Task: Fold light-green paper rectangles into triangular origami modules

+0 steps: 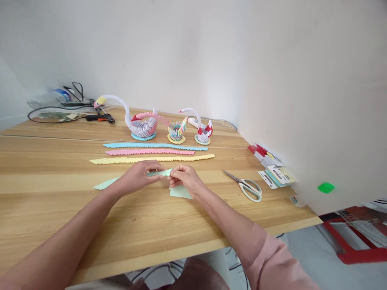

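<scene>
My left hand (142, 174) is closed around a pale green folded paper strip (160, 173) near the middle of the table. At its right end, my right hand (185, 178) pinches the strip between thumb and fingers. Pale green paper pieces (180, 192) lie under my right hand, partly covered by it. A pointed green paper end (105, 184) shows left of my left wrist; my arm hides whether it joins the strip. Beyond my hands lie a yellow zigzag-edged strip (151, 159), a pink strip (149, 152) and a blue strip (155, 146).
Scissors (247, 187) lie slightly open at right, near packs of paper (276, 176) along the wall. Behind the strips stand a large folded-paper swan (143, 128), a multicoloured one (177, 131) and a small red-white one (204, 135). A glue gun (101, 118) with its cable sits back left.
</scene>
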Demonstrator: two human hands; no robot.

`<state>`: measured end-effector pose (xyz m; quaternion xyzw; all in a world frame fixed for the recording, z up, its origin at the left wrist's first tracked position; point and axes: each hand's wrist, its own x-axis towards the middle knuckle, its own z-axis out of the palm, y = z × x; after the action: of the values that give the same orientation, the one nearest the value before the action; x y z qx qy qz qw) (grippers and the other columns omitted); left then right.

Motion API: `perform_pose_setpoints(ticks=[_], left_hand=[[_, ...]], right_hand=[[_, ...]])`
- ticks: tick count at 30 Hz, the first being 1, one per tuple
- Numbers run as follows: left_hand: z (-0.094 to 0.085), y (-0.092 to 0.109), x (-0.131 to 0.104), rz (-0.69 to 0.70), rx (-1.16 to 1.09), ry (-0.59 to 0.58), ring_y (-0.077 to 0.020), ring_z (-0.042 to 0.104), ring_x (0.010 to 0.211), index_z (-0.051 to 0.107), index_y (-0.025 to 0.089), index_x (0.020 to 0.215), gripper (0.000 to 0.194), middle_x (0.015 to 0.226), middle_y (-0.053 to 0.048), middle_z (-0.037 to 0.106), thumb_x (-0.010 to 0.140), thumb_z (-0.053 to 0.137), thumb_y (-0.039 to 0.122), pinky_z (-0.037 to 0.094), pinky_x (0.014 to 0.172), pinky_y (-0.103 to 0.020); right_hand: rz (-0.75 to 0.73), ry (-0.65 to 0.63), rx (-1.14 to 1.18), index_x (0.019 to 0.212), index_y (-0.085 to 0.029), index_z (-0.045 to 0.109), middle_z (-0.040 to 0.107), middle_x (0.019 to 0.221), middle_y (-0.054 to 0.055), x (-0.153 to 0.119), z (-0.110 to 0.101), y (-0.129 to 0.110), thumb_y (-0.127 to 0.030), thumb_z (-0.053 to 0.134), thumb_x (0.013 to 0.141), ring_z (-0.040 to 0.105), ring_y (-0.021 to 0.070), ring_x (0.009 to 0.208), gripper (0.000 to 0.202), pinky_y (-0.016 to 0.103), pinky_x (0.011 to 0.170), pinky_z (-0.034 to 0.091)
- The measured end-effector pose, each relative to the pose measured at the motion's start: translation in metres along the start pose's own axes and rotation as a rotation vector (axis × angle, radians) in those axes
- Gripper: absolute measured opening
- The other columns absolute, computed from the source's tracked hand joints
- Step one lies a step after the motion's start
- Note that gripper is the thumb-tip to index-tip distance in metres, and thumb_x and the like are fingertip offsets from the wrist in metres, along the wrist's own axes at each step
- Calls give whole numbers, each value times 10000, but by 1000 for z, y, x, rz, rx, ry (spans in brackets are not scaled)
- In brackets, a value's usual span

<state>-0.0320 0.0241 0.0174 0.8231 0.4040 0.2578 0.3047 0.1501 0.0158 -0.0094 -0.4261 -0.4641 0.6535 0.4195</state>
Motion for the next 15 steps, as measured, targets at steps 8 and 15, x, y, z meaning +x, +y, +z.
perform_pose_setpoints(ticks=[8,15], left_hand=[[-6,-3,-2,-67,9,2,-207,606,922,658,228,962,285,999,-28,689,785,533,414,463,801,-277],[-17,0,-5,-93,-41,-132,-214,610,902,676,237,976,314,990,-18,698,775,553,446,467,768,-269]], right_hand=[[-161,11,-298,739,-176,584,640,738,14,3,-15,-12,-287,636,698,591,112,633,130,264,617,487],[-286,-245,-366,926,-181,646,659,850,17,2,-20,-15,-277,639,712,597,119,772,235,265,743,449]])
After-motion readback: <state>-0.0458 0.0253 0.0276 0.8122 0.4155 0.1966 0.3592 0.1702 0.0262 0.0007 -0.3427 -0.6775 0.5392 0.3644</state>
